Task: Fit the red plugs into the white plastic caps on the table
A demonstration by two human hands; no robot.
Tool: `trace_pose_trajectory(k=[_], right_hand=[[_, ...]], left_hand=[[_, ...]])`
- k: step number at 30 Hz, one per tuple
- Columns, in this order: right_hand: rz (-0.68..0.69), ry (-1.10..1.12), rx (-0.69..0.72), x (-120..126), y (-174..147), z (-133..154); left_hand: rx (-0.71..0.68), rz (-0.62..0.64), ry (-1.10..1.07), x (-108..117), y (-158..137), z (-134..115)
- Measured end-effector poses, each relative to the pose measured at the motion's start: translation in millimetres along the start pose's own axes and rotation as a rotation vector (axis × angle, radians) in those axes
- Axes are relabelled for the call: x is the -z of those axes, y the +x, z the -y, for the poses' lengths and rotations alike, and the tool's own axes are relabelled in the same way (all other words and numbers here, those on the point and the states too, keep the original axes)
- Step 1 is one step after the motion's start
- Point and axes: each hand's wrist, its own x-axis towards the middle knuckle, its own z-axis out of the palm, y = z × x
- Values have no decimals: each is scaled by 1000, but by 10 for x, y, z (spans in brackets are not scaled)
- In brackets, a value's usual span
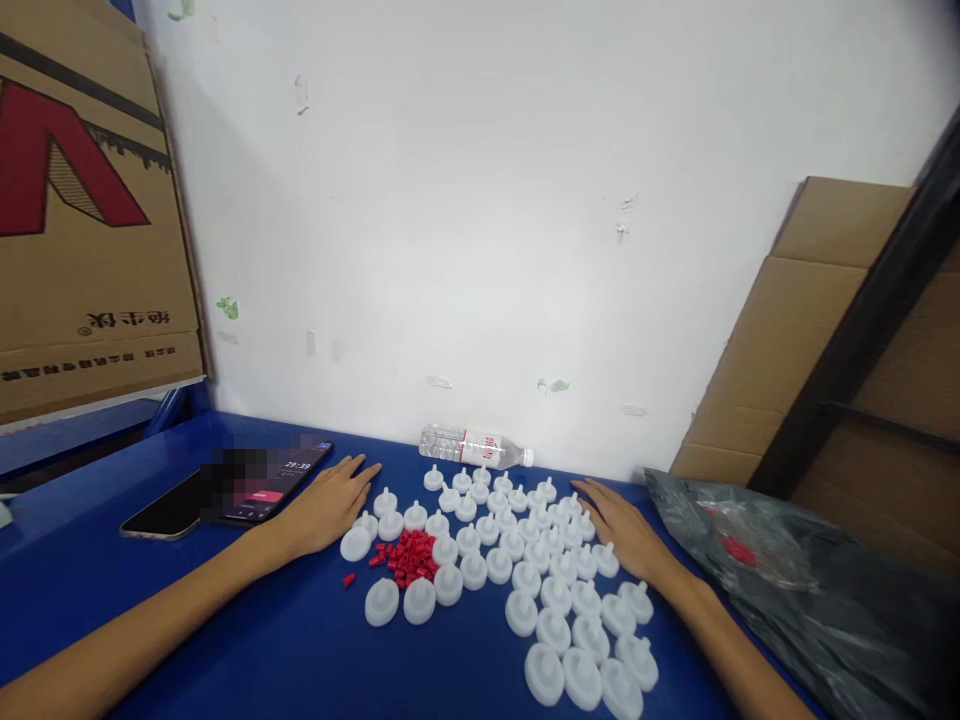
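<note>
My left hand [330,503] rests palm down on the blue table, fingers stretched out, holding nothing. It lies between a lit smartphone [259,490] and the left side of many white round caps with nozzle tips [499,565]. My right hand [619,525] also lies flat with its fingers extended, beside the right edge of the white caps and close to them or touching; I cannot tell which. A pile of small red caps [409,560] sits among the white ones at the left, and one red piece lies a little apart.
A clear plastic bottle [472,447] lies on its side by the wall. A second, dark phone [165,505] is at the left. On the right are a grey plastic bag [810,590] and a cardboard sheet [780,340]. A printed carton [90,250] stands at the left.
</note>
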Motion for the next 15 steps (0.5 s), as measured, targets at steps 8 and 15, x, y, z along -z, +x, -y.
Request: trace_pose_trajectory(k=[8,15], right_hand=[[20,-27,-7,16,-2,11],[33,-60,-4,19,-5,18]], left_hand=[[-11,-11,-1,-2,-2,1],[-8,0,3,10,-3,-3]])
